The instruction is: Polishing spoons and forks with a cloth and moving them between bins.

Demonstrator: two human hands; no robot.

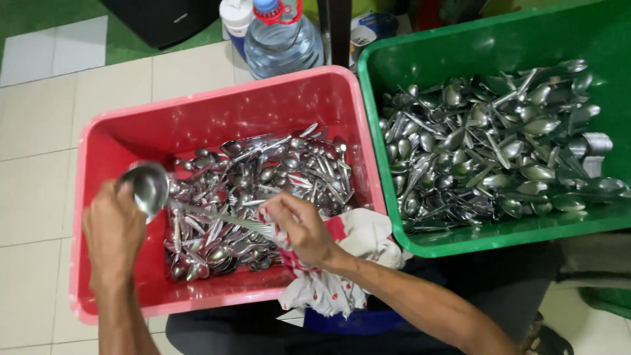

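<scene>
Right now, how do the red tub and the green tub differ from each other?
The red tub sits to the left, where both hands work; the green tub stands to the right, with no hand over it. The red tub's cutlery leaves much of its floor bare, while the green tub's pile spreads wider. A white-and-red cloth drapes over the red tub's rim only. Both are plastic and hold shiny metal spoons.

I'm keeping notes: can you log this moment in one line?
left hand: holds ladle bowl | right hand: cloth on handle | over red tub
</scene>
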